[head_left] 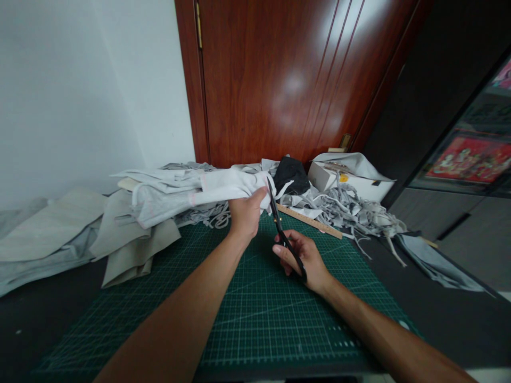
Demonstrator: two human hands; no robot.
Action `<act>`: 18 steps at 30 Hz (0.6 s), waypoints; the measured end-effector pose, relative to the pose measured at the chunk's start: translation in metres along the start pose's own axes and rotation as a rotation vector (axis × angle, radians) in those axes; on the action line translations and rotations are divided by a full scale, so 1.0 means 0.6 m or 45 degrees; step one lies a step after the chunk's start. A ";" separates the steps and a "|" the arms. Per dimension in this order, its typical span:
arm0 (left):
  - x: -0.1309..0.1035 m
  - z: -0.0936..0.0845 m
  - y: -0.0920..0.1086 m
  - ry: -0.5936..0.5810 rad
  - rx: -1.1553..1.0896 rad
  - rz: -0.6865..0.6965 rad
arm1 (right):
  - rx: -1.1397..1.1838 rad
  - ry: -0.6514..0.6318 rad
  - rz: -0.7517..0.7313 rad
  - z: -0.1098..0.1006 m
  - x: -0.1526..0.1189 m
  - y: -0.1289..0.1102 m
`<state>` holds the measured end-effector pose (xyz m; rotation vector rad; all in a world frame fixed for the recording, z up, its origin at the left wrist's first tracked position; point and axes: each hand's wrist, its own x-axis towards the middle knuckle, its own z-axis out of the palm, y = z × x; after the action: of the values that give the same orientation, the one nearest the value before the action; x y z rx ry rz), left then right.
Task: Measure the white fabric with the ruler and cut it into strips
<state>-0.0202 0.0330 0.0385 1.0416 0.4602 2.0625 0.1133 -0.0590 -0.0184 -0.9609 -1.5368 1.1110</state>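
Head view: left hand (244, 215) pinches white cloth (229, 183), bulk extending left of the grip. Right hand (301, 258) grips black scissors (279, 226), blades at the cloth's edge beside the left hand; slipping fabric could cause a nick.

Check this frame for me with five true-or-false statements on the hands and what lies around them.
1. The right hand holds black scissors. True.
2. The left hand holds the wooden ruler. False: it grips white fabric; the ruler lies beside gray scraps.
3. The scissors' tips are at the white fabric. True.
4. The cutting mat is plain red. False: it is green with grid lines.
5. The door is reddish brown. True.
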 end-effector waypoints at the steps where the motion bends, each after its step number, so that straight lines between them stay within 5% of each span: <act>1: 0.000 0.000 0.000 0.002 -0.002 0.002 | 0.003 0.000 -0.001 0.000 0.000 0.000; 18: 0.000 0.000 0.001 0.009 -0.014 -0.025 | -0.017 0.015 -0.031 0.002 0.001 0.003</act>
<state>-0.0205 0.0328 0.0388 1.0196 0.4602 2.0500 0.1121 -0.0583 -0.0204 -0.9538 -1.5445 1.0774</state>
